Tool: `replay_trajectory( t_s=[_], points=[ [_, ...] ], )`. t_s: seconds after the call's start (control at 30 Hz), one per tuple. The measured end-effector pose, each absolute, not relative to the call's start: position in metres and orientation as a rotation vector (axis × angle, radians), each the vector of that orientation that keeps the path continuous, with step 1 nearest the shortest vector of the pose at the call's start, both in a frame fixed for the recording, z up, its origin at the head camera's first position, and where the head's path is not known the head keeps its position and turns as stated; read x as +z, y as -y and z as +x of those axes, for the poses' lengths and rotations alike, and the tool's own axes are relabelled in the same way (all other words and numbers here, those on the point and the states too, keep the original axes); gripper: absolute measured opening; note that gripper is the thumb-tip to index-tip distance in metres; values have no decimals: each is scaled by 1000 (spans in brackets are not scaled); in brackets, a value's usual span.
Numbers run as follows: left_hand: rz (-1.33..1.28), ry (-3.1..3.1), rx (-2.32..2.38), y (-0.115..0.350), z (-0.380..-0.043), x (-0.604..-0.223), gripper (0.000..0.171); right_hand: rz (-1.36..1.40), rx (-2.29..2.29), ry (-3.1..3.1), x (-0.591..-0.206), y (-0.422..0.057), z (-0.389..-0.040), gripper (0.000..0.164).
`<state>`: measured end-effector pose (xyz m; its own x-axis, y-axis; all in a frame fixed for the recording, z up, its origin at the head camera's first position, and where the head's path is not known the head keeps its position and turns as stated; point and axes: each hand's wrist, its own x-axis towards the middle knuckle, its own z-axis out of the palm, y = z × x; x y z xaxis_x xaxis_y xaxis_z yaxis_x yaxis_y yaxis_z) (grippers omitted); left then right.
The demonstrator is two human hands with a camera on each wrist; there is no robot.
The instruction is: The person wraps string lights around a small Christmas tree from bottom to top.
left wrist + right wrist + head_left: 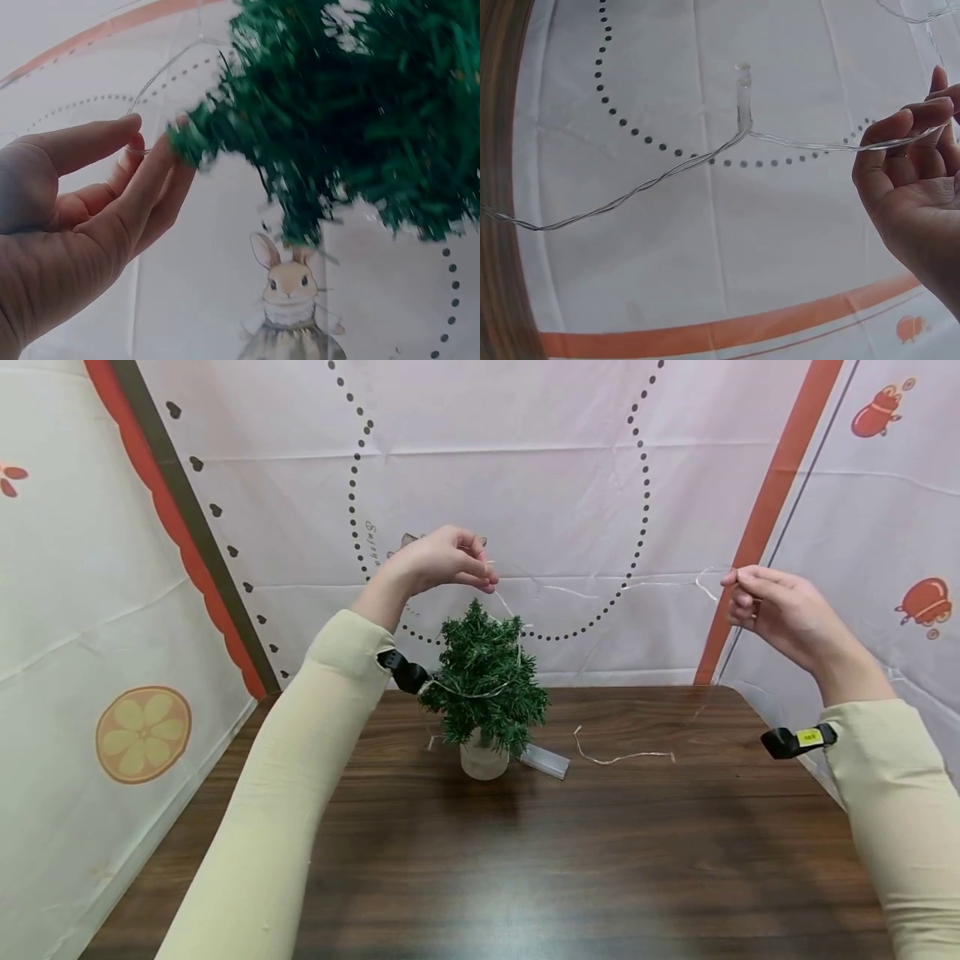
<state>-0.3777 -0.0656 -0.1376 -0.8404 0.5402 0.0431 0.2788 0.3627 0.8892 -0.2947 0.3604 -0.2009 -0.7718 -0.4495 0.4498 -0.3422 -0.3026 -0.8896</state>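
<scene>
A small artificial Christmas tree (487,681) stands in a whitish pot (483,763) on the table. Clear string lights (660,178) wind around its branches. Just above the treetop, my left hand (450,560) pinches the wire between thumb and fingers; the left wrist view shows the wire (150,79) rising from the fingertips. Out to the right, my right hand (783,610) holds another part of the string, which runs through the air between both hands. A clear bulb (744,101) sticks up from the twisted wire in the right wrist view.
A translucent box (545,762), seemingly a battery case, lies beside the pot. A loose length of the light string (622,760) rests on the brown wooden table (600,860). Printed cloth (495,485) hangs behind the table and along its sides.
</scene>
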Motion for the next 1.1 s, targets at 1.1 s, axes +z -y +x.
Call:
replay_trajectory(
  t_s=[1.1],
  points=[
    [738, -2150, 1707, 123, -394, -165, 20, -884, -2226, -1971, -174, -308, -299, 19]
  ],
)
